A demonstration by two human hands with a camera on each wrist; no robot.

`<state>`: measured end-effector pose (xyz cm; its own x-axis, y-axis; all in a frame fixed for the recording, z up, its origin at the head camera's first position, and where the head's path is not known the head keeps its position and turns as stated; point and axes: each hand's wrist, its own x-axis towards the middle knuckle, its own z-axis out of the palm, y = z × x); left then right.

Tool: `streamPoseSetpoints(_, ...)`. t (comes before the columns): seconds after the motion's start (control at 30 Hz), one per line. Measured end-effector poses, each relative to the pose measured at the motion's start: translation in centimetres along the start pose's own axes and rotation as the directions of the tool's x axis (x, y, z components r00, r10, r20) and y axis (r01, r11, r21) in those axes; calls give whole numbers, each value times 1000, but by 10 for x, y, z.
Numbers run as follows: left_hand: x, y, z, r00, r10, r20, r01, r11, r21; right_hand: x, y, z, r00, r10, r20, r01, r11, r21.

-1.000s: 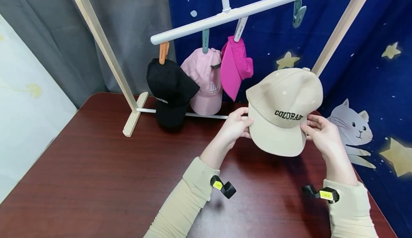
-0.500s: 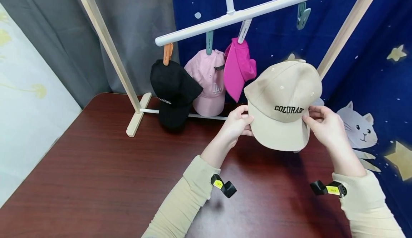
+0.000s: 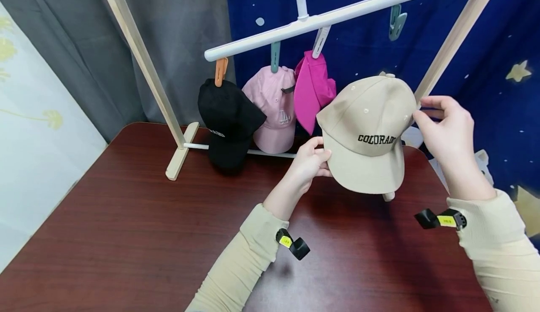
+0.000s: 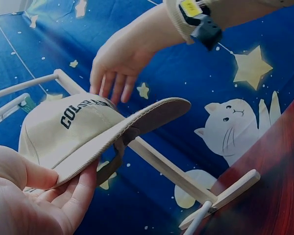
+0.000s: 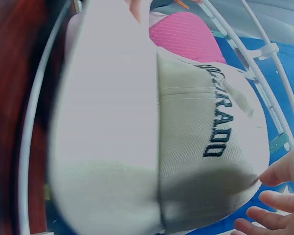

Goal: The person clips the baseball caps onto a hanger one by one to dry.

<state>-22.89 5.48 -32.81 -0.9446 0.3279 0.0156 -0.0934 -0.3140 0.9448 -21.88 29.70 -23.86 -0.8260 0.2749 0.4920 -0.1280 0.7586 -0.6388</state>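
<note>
A beige baseball cap [image 3: 373, 115] lettered "COLORADO" is held up above the table, brim forward and down. My left hand [image 3: 305, 164] pinches its brim, thumb on top and fingers beneath, as the left wrist view shows. My right hand [image 3: 449, 129] is at the other side of the crown. In the right wrist view its loosely spread fingers [image 5: 269, 215] are by the crown, one fingertip right at the fabric. Above the cap, a green clothespin [image 3: 396, 23] hangs from the white hanger bar [image 3: 261, 36] with nothing in it.
Left along the bar, a black cap [image 3: 225, 119], a pale pink cap [image 3: 274, 115] and a bright pink hat [image 3: 310, 91] hang from clips. A wooden stand [image 3: 139, 63] frames them. The reddish-brown table [image 3: 147, 237] lies below.
My right hand has moved from the brim's side up along the crown. The left hand keeps its pinch on the brim, and the cap has risen slightly.
</note>
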Motion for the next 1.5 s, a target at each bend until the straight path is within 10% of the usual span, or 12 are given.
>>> streamPoseSetpoints(0.37,-1,1,1,1000,19,-11,-19,1000,-14,22,-26,-5,998,-62,-31,65,991,120)
streamPoseSetpoints(1.2,-1,0,-1,999,29,-18,-29,999,-30,81,-76,-1,974,-67,216,-45,879,474)
streamPoseSetpoints(1.5,-1,-1,-2,999,29,-17,-30,999,-25,96,-83,6,959,-55,278,-154,724,672)
